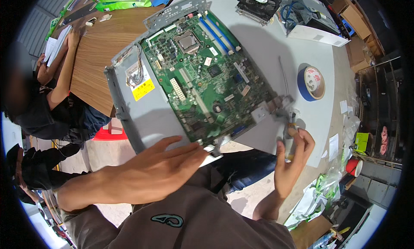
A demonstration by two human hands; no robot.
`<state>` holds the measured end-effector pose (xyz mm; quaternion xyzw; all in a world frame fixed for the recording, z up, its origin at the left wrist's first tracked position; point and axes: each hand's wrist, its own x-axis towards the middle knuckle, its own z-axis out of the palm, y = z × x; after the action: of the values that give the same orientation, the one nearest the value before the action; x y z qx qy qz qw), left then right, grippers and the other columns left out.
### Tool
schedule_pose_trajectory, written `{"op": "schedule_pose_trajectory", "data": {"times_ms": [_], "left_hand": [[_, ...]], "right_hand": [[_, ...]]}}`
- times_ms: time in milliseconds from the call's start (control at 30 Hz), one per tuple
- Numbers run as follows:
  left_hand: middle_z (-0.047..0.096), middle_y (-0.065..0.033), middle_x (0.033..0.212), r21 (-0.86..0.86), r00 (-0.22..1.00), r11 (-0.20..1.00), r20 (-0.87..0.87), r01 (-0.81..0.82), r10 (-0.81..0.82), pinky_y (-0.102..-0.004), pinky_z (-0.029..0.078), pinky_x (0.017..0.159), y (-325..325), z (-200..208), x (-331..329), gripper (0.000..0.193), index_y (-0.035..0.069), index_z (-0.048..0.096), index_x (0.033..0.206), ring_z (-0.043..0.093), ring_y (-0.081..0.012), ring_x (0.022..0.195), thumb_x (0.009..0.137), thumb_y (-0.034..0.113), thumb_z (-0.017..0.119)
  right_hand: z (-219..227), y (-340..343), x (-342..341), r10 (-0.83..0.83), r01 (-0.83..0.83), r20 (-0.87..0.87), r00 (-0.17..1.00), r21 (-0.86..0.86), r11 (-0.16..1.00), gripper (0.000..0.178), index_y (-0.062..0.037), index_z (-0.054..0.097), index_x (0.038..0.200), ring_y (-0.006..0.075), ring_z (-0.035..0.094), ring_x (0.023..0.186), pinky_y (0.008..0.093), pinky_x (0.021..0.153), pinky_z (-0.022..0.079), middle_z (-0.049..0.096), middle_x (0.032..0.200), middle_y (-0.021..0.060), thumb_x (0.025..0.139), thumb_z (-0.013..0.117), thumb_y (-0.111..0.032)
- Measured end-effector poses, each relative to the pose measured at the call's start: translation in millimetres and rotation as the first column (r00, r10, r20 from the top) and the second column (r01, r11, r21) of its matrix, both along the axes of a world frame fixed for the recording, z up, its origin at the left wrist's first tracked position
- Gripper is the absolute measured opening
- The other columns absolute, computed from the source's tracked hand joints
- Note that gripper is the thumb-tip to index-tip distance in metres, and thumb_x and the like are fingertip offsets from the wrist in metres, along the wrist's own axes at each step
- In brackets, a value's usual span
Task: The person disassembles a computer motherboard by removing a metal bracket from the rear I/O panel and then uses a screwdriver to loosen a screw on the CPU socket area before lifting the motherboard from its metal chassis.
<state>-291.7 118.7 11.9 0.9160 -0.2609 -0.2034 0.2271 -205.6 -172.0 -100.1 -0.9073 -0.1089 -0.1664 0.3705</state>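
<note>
Head view, circuit board [202, 89]: green, populated, seated in a metal tray [155, 124] that lay aslant in front of the person.
Left hand [177, 165]: over the tray's near edge, beside the board's near corner; whether its fingers were clamped could not be told.
Right hand [293, 152]: thumb and fingers pinched together on a yellow-handled screwdriver [290, 142], just off the tray's right corner; tip blurred.
Slip hazard: a stray tip, in judgement, could have scored the board, since its parts stood exposed near the tool.
Tipping hazard: the tray's near-left corner appeared to reach past the surface; a heavy press or loosened left hand could have tilted it.
Snag hazard: a loose cable bundle [137, 72] lay inside the tray's left side and could have caught on a passing hand.
Near edge: the grey surface [317, 124] ended close to the person's lap [241, 169]; a dropped part could have gone over.
Right-hand room: a strip of grey ran between tray and tape roll [311, 84], crossed partly by a thin rod [283, 74].
Far room: limited by a fan-topped heatsink [258, 5] and an opened metal case [317, 23].
Left side: a wooden surface [92, 63] adjoined; a co-worker sat there holding papers [55, 46].
</note>
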Motion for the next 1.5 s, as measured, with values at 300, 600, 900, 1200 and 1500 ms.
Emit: {"op": "schedule_pose_trajectory", "data": {"times_ms": [300,600,900,1200,1500], "left_hand": [[0.058,-0.0121,0.136,0.12,0.97,0.985,-0.195,-0.124,0.146,-0.0535,0.036,0.114,56,4,-13,0.066,0.005,0.045,0.144,0.055,-0.0282,0.128,0.081,-0.004,0.063],[0.065,-0.0113,0.123,0.278,0.954,0.913,0.056,-0.298,0.294,-0.0537,0.04,0.109,86,7,-8,0.045,0.007,0.061,0.118,0.06,-0.0342,0.117,0.075,-0.004,0.064],[0.069,-0.0102,0.117,0.259,0.905,0.87,0.197,-0.419,0.377,-0.0489,0.044,0.106,116,-6,0,0.034,0.004,0.064,0.102,0.063,-0.0306,0.115,0.072,-0.011,0.061],[0.069,-0.013,0.114,-0.099,0.625,0.63,-0.307,-0.771,0.717,-0.0342,0.052,0.092,121,9,40,0.026,0.001,0.066,0.117,0.066,-0.0211,0.107,0.094,0.001,0.055],[0.069,-0.013,0.113,-0.03,0.348,0.381,-0.479,-0.924,0.806,-0.0316,0.056,0.087,122,-34,70,0.04,0.0,0.065,0.122,0.069,-0.0196,0.095,0.098,0.031,0.057]], "right_hand": [[11,5,27,0.442,-0.463,-0.163,0.882,-0.126,0.878,0.062,-0.0094,0.056,0.137,0.0376,0.047,0.124,0.0443,0.105,0.039,0.042,0.141,0.0167,0.078,0.069,0.006],[9,39,10,0.472,-0.47,-0.309,0.826,0.085,0.878,0.048,-0.0162,0.07,0.12,0.0364,0.045,0.121,0.0441,0.101,0.041,0.046,0.134,0.0155,0.079,0.061,0.008],[3,45,1,0.595,-0.589,-0.348,0.724,0.138,0.796,0.036,-0.0122,0.072,0.111,0.0366,0.043,0.117,0.0447,0.097,0.04,0.047,0.13,0.0175,0.078,0.065,-0.001],[-1,23,19,0.462,-0.42,-0.264,0.847,0.201,0.885,0.041,-0.0014,0.065,0.118,0.0333,0.055,0.111,0.0419,0.098,0.042,0.055,0.122,0.0181,0.077,0.06,0.002],[-5,20,23,0.404,-0.369,-0.248,0.88,0.176,0.913,0.038,0.0007,0.065,0.115,0.0315,0.054,0.112,0.0414,0.1,0.04,0.055,0.123,0.0173,0.077,0.061,-0.003]]}}
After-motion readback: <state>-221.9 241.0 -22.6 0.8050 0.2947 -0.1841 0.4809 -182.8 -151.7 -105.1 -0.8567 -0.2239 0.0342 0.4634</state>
